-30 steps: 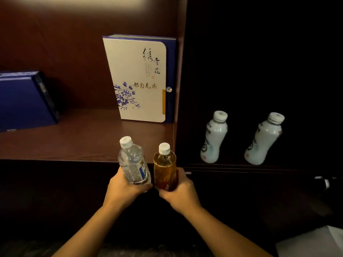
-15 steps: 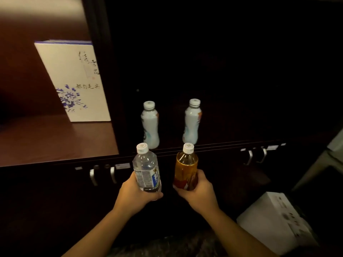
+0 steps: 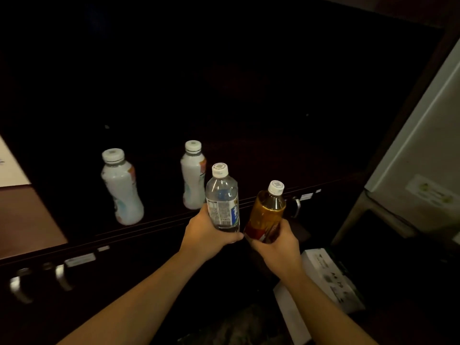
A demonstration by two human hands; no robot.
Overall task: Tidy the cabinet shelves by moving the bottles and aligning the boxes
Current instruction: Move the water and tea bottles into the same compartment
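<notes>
My left hand (image 3: 206, 235) grips a clear water bottle (image 3: 222, 199) with a white cap and a blue label, held upright. Beside it my right hand (image 3: 278, 247) holds an amber tea bottle (image 3: 266, 212) with a white cap, tilted slightly right. Both bottles hover in front of the edge of a dark cabinet shelf (image 3: 249, 155). On that shelf stand two white bottles, one at the left (image 3: 122, 188) and one (image 3: 193, 175) just behind the water bottle. The white gift box (image 3: 10, 168) shows only as a corner at the far left.
Metal door handles (image 3: 62, 277) sit below the shelf at lower left, another handle (image 3: 297, 206) at right. A white cardboard box (image 3: 331, 277) lies on the floor at lower right. A pale board or panel (image 3: 420, 155) leans at the right edge. The brown left shelf (image 3: 27, 220) is partly visible.
The view has swung right: the gift box slid almost out of frame and the dark compartment now fills the middle. Both hands carried their bottles rightward, level with the shelf edge.
</notes>
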